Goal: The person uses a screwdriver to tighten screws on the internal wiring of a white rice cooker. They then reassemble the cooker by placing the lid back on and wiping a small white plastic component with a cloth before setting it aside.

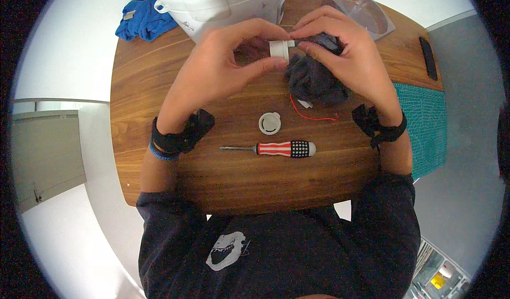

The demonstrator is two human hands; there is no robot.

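Fingers of the left hand [215,68] pinch a small white plastic cylinder [280,49]; the right hand [348,54] grips a dark grey cloth [313,81] pressed against its end. Its long axis runs left to right between both hands, above the wooden table [159,86]. Nearer the body lie a striped-handled screwdriver [276,149] and a white round cap [270,123].

Bright, even light falls on the round brown wooden table [159,139], with no harsh glare on its grain and only soft, short shadows under the striped-handled screwdriver [276,149] and the small white round cap [270,123] lying on it. Near the table's middle the picture is sharp. Beyond the table the fisheye bends straight edges strongly, detail softens, and a black surround closes the circular view.
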